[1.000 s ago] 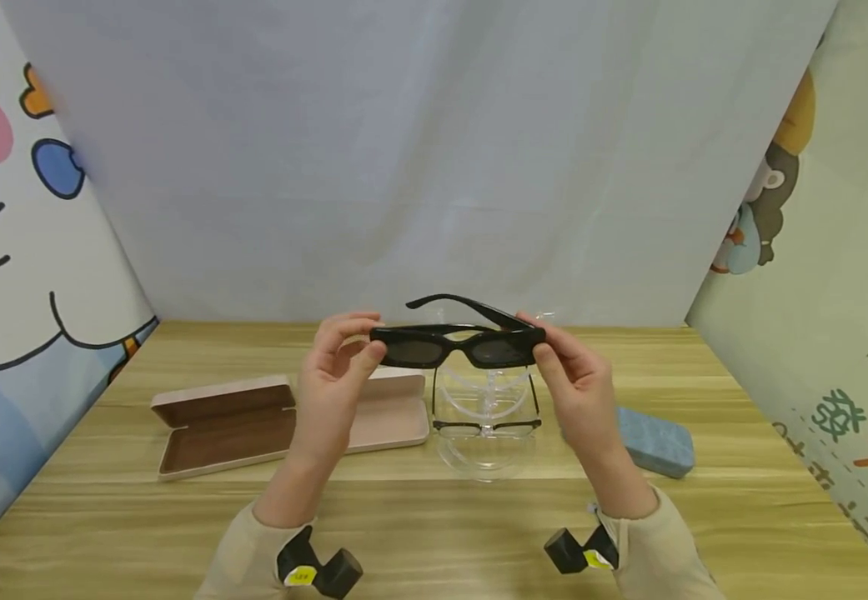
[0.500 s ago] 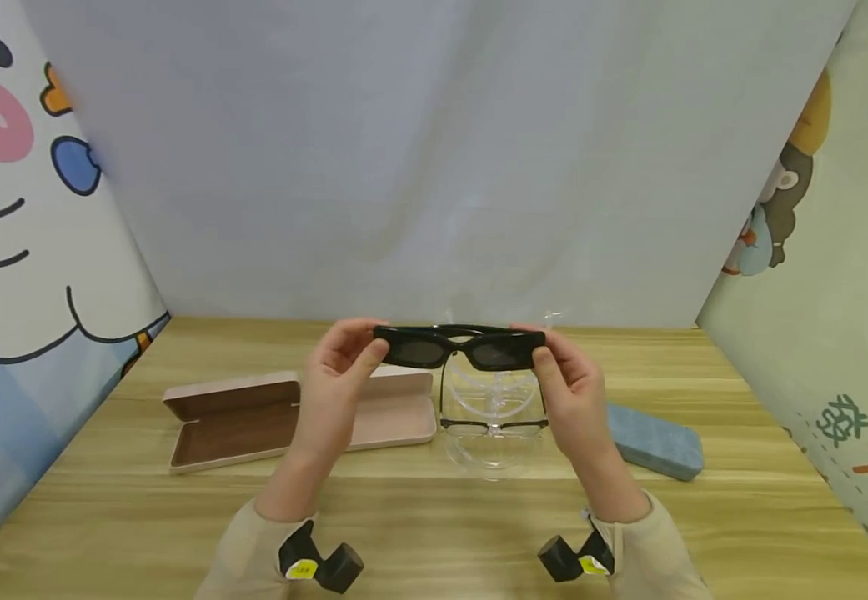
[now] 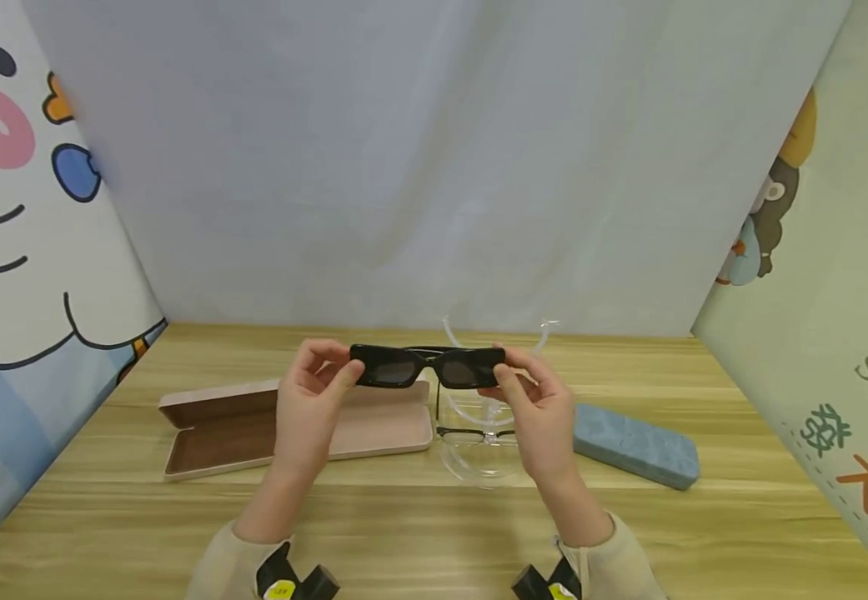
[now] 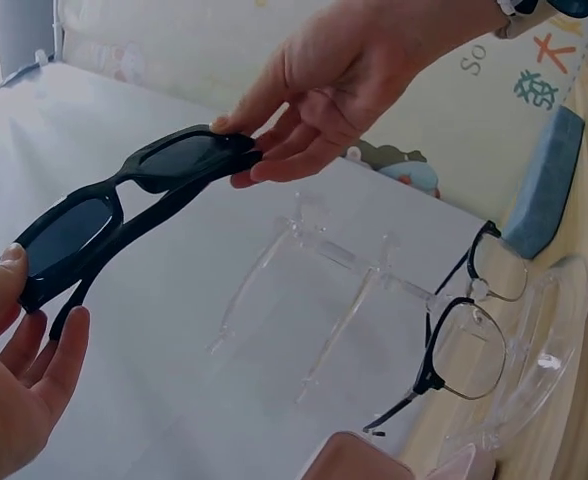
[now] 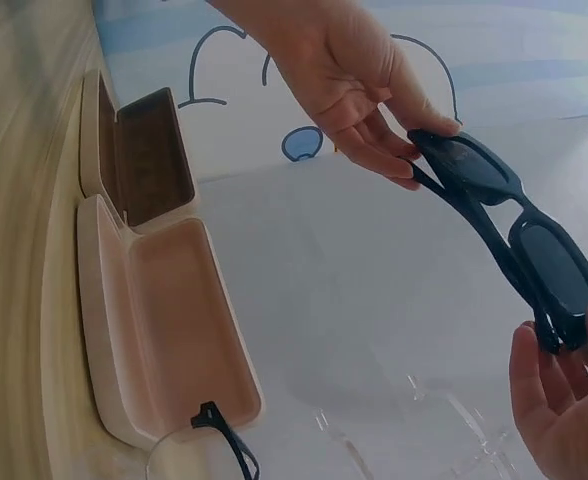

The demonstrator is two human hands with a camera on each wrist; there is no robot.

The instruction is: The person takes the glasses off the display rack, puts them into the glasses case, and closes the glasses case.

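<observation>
Both raised hands, left hand (image 3: 312,398) and right hand (image 3: 538,406), pinch the folded black sunglasses (image 3: 426,366) by the ends; fingers clamped, partly hiding the clear stand (image 3: 482,454).

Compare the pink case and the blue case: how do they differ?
The pink case lies open, its brown-lined half showing; the blue case is closed. The pink case sits left of the clear stand, under the left hand; the blue case sits right of it, past the right hand. The pink case looks smooth, the blue case textured. Both lie flat on the wooden table, and neither is touched.
</observation>
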